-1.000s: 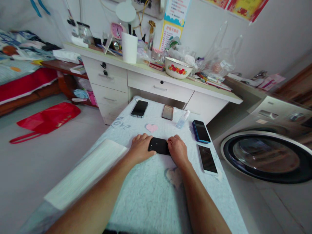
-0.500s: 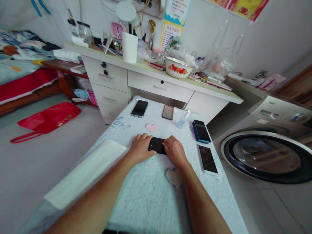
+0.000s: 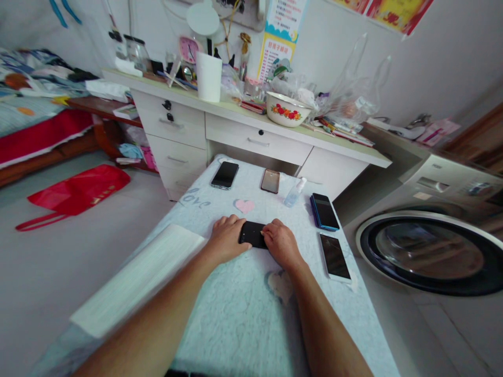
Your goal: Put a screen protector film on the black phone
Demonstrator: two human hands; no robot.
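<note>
A black phone (image 3: pixel 253 234) lies crosswise on the cloth-covered table between my two hands. My left hand (image 3: pixel 230 236) grips its left end, thumb along the near edge and fingers over the far side. On the phone's right end sits my right hand (image 3: pixel 281 241), its fingers curled in and pressed against the surface; whether anything small is tucked under them is hidden. Beyond the hands are a dark-screened phone (image 3: pixel 225 175), a brownish clear phone case (image 3: pixel 271 180) and a small spray bottle (image 3: pixel 294 192) lying on its side.
A blue-edged phone (image 3: pixel 325 211) and a white phone (image 3: pixel 335 256) lie along the table's right edge. Folded white paper (image 3: pixel 141 280) is at the left. Behind stands a cluttered desk (image 3: pixel 259 139); a front-loading washing machine (image 3: pixel 432 251) is at the right.
My right hand has shifted very slightly to the left on the phone. Everything else looks the same.
</note>
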